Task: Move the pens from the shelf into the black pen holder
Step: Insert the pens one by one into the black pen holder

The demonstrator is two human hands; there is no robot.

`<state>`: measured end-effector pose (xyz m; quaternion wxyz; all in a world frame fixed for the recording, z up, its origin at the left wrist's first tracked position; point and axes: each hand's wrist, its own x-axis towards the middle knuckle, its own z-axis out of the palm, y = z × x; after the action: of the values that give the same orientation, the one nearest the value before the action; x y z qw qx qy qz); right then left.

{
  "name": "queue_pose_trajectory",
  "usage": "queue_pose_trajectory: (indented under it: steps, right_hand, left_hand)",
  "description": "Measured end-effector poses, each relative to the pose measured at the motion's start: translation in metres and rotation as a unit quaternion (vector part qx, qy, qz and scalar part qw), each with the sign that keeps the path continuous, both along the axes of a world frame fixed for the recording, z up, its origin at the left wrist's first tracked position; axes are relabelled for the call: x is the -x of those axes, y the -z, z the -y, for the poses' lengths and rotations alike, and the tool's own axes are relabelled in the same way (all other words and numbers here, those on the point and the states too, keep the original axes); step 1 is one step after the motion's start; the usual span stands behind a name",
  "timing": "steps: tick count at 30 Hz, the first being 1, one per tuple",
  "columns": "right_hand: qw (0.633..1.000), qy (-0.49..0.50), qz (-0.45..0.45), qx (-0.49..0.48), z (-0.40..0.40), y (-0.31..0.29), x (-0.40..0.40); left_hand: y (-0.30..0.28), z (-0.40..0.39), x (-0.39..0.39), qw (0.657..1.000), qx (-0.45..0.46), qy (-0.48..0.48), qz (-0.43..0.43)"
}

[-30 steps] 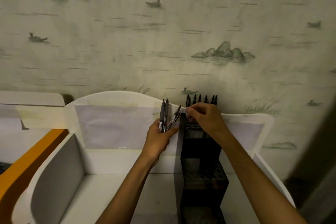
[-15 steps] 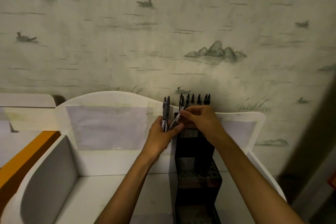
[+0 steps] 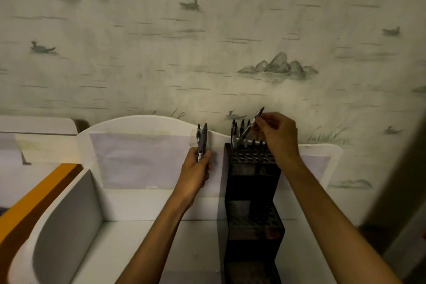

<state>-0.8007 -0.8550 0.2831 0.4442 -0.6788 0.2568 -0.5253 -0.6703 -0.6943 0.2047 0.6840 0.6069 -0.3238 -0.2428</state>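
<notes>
Head view: black pen holder [image 3: 250, 175] on white shelf [image 3: 143, 237], top tier holding several pens [image 3: 237, 131]. My right hand [image 3: 280, 137] pinches one tilted pen [image 3: 252, 124] above it; my left hand [image 3: 196, 172] grips two spare pens [image 3: 202, 139].

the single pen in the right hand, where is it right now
In the head view the slim dark pen is pinched by the right hand, tilted, tip down over the top tier of the black stepped pen holder, right of centre.
</notes>
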Motion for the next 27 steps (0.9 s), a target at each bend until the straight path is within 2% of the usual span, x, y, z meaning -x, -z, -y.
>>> queue_pose_trajectory:
  steps: [4,9,14,19,27]
  right_hand:
    - [0.993,0.036,-0.045,0.100,0.002,-0.002,-0.001]
    - [0.983,0.061,-0.086,0.152,0.005,0.000,-0.007]
    - [0.981,0.047,-0.110,0.154,0.002,0.004,-0.012]
    - [0.968,0.050,-0.180,0.166,-0.003,0.017,-0.010]
    - [0.967,0.045,-0.189,0.163,-0.006,0.021,-0.005]
  left_hand:
    - [0.001,-0.001,-0.001,1.000,-0.007,-0.011,0.021]
    - [0.003,-0.003,0.000,0.999,0.008,-0.010,0.047]
    - [0.001,-0.005,0.003,0.998,0.035,0.009,0.052]
    - [-0.002,-0.003,0.006,0.998,0.038,0.021,0.040]
    - [0.000,0.001,0.008,0.998,0.027,-0.005,0.049]
